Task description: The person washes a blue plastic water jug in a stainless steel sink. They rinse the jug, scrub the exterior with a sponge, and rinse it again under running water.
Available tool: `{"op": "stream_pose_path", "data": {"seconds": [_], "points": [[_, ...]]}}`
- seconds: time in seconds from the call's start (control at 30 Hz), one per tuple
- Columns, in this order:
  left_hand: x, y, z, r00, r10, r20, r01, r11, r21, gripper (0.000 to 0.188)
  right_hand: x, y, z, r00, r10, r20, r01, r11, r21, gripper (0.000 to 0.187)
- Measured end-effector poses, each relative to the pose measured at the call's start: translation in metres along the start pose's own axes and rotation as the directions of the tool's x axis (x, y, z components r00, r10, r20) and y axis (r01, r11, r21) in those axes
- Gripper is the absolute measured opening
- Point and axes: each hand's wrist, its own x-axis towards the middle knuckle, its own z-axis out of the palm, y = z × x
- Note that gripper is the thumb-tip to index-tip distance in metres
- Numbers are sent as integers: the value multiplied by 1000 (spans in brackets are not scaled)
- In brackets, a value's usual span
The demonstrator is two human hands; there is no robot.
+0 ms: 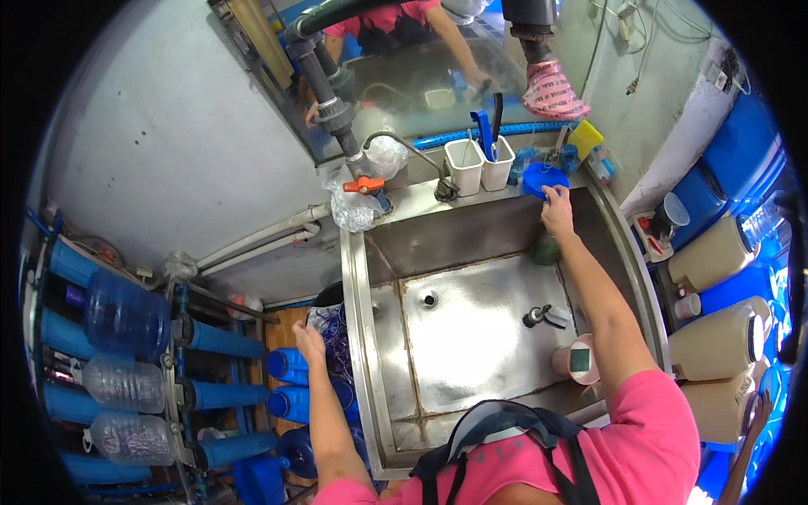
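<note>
At the far right corner of the steel sink point(358, 379), my right hand point(557, 212) reaches across the basin. Its fingers pinch the near rim of a shallow blue plastic bowl point(543, 178) on the back ledge. My left hand point(310, 343) hangs outside the basin's left wall, fingers loosely apart, with nothing visible in it. Beside that hand are a purple patterned bag or cloth point(335, 337) and blue jugs point(290, 366). Inside the basin lie a small brush-like dark tool point(547, 316), a pink pitcher point(575, 360) and a greenish container point(544, 250), partly hidden by my right forearm.
Two white holders point(465, 167) with blue and black handles stand on the back ledge, near a yellow sponge point(585, 140). An orange-handled valve point(364, 184) is at the back left. Beige jugs point(711, 345) line the right side. Another person's hand point(762, 412) shows at the right edge.
</note>
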Motion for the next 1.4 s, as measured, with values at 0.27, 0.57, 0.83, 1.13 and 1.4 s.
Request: {"op": "stream_pose_path", "data": {"seconds": [0.27, 0.57, 0.83, 1.13, 1.4], "points": [[-180, 148, -5, 645, 530, 551, 480, 280, -832, 42, -50, -130, -55, 970, 89, 228, -214, 759, 615, 17], [-293, 206, 45, 658, 578, 483, 524, 109, -844, 51, -134, -239, -150, 642, 99, 761, -767, 87, 636, 27], [-291, 190, 20, 447, 497, 744, 430, 610, -666, 43, -147, -206, -171, 738, -216, 639, -517, 428, 741, 14], [-311, 169, 13, 296, 517, 803, 6, 840, -543, 45, -165, -194, -191, 717, -585, 380, 177, 680, 712, 10], [-306, 140, 42, 261, 545, 797, -171, 838, -517, 79, -181, -182, -180, 715, -452, 533, -35, 738, 674, 15]]}}
